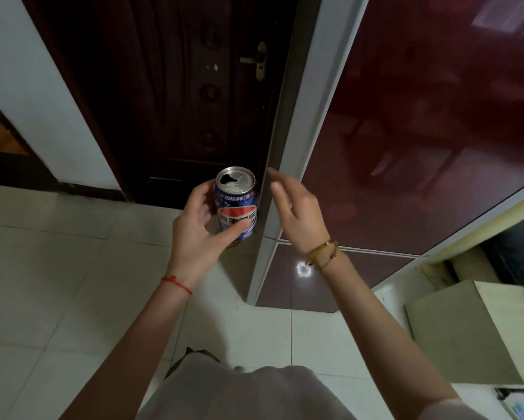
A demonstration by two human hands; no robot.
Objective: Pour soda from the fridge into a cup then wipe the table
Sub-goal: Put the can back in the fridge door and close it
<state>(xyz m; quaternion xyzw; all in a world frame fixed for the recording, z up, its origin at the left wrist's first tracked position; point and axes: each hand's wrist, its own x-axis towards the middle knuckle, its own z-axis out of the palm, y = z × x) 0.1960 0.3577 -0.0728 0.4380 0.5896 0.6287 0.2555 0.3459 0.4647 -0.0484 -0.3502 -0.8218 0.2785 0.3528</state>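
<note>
The left hand [198, 221] grips a blue soda can [237, 203] upright, thumb across its front label and fingers [204, 189] wrapped behind it; the can's top is already open. A red string bracelet [176, 284] circles the left wrist. The right hand [297, 212] hovers just beside the can with fingers relaxed and extended, its fingertips at the grey edge of the fridge door [421, 116], whose glossy dark red front is closed. A gold bracelet [323, 254] sits on the right wrist. Behind the can stands a dark wooden door [164, 86] with a brass handle [257, 59]. Pale floor tiles [58, 268] lie below, and a beige box [466, 328] sits at the lower right.
</note>
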